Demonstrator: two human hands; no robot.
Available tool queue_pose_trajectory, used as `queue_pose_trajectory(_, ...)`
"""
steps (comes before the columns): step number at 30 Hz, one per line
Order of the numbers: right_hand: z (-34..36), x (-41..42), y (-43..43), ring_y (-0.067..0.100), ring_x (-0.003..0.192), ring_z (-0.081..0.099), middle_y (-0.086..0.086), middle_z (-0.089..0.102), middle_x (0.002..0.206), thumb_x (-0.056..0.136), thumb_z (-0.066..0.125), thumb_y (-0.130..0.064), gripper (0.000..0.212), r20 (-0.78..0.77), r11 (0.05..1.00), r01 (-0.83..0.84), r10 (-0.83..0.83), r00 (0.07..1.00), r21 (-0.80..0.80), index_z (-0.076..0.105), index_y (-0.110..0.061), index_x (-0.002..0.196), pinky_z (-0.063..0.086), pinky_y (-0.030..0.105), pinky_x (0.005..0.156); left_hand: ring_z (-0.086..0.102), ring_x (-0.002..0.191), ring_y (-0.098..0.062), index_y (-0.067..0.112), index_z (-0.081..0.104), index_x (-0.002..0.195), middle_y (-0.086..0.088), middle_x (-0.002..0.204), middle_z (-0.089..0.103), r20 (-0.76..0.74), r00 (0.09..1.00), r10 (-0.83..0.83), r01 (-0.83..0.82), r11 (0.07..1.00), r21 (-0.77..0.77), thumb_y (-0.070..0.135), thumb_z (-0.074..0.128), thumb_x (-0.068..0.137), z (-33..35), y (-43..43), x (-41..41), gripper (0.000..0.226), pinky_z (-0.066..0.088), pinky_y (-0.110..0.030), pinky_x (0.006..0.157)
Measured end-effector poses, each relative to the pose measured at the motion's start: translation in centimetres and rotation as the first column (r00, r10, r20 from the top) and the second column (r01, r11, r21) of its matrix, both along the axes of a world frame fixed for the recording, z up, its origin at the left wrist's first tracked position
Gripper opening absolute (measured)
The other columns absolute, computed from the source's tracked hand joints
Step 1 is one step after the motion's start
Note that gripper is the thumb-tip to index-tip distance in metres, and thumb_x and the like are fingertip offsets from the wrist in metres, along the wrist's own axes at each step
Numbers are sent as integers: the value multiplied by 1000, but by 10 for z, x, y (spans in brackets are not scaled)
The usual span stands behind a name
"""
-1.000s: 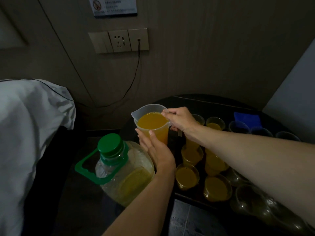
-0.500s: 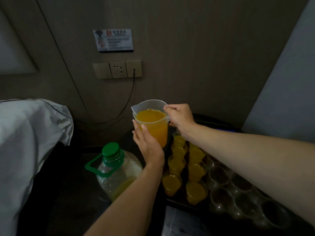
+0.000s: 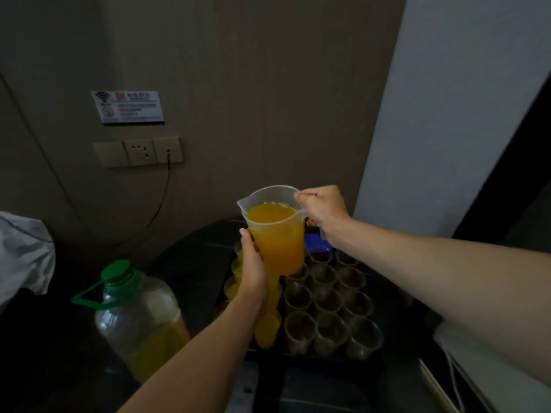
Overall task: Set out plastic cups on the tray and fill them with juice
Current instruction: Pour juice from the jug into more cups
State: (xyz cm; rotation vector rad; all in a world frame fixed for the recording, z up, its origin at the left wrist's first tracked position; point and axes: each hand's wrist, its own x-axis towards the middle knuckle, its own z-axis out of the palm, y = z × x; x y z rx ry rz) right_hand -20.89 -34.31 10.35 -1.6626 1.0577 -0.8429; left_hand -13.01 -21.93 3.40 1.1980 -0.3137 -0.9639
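Jug (image 3: 277, 234) lifted higher, now above filled cups (image 3: 267, 329) on the tray (image 3: 313, 361); empty cups (image 3: 329, 299) sit to their right. Right hand (image 3: 323, 210) clenches the handle, left hand (image 3: 253, 272) braces the wall, finger wrap not visible. Nearly full: probably heavy, sloshy, thin plastic; keep handle plus underside support.
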Motion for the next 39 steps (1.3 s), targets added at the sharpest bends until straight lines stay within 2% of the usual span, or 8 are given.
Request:
queue_pose_trajectory(5, -3, -49, -13, 15, 78, 67, -2, 72, 87, 97, 67, -22, 13, -1, 995, 101, -101, 995, -9, 79, -17, 99, 51, 27, 60, 63, 106, -13, 44, 49, 133, 6, 124, 64, -8, 998, -61, 61, 997, -46, 64, 16, 103, -2, -18, -45, 49, 53, -40, 84)
queue_pose_trajectory(11, -5, -91, -33, 16, 70, 60, 3, 71, 86, 98, 66, -21, 12, -6, 985, 172, -172, 985, -2, 77, -18, 92, 45, 24, 52, 59, 101, -13, 46, 44, 136, 12, 114, 59, -41, 992, -123, 121, 992, -47, 66, 21, 101, -5, -41, -82, 47, 49, -54, 101)
queue_pose_trajectory(16, -8, -107, -52, 18, 70, 64, 4, 70, 83, 97, 67, -21, 14, -65, 972, 230, -232, 970, -42, 74, -19, 86, 48, 27, 54, 56, 123, -23, 41, 40, 147, -1, 145, 52, -92, 985, -145, 140, 989, -53, 66, 25, 100, -8, -59, -107, 55, 43, -53, 110)
queue_pose_trajectory(22, -15, -122, -68, 14, 59, 58, 4, 66, 74, 99, 65, -18, 18, -107, 963, 257, -265, 958, -79, 72, -20, 82, 49, 27, 54, 46, 138, -28, 36, 31, 155, -7, 155, 44, -98, 971, -218, 214, 976, -48, 58, 23, 105, -18, -81, -112, 56, 41, -42, 100)
queue_pose_trajectory(27, -18, -120, -83, 13, 54, 58, 1, 64, 67, 97, 67, -20, 31, -135, 952, 287, -300, 944, -109, 63, -26, 67, 51, 27, 53, 44, 140, -28, 33, 30, 156, -7, 156, 42, -112, 969, -219, 217, 976, -26, 60, 28, 103, -28, -100, -111, 59, 38, -50, 115)
queue_pose_trajectory(34, -26, -105, -101, 12, 53, 57, 1, 63, 68, 97, 67, -19, 31, -171, 945, 310, -324, 930, -105, 62, -22, 67, 52, 27, 51, 41, 141, -27, 44, 22, 157, -2, 158, 38, -51, 980, -193, 194, 981, 17, 69, 35, 98, -46, -119, -101, 66, 33, -57, 117)
queue_pose_trajectory(37, -30, -99, -106, 12, 55, 57, 2, 61, 68, 98, 66, -18, 29, -170, 938, 333, -346, 923, -98, 64, -18, 69, 58, 33, 60, 38, 144, -28, 41, 17, 159, -4, 162, 33, -9, 973, -230, 231, 973, 15, 79, 40, 81, -55, -127, -90, 90, 32, -59, 117)
queue_pose_trajectory(39, -33, -95, -111, 12, 57, 58, 2, 61, 68, 97, 66, -18, 27, -168, 934, 346, -357, 919, -92, 64, -17, 70, 59, 35, 65, 37, 145, -30, 43, 13, 159, -5, 163, 30, 20, 967, -255, 255, 967, -4, 77, 40, 80, -58, -130, -84, 91, 32, -60, 117)
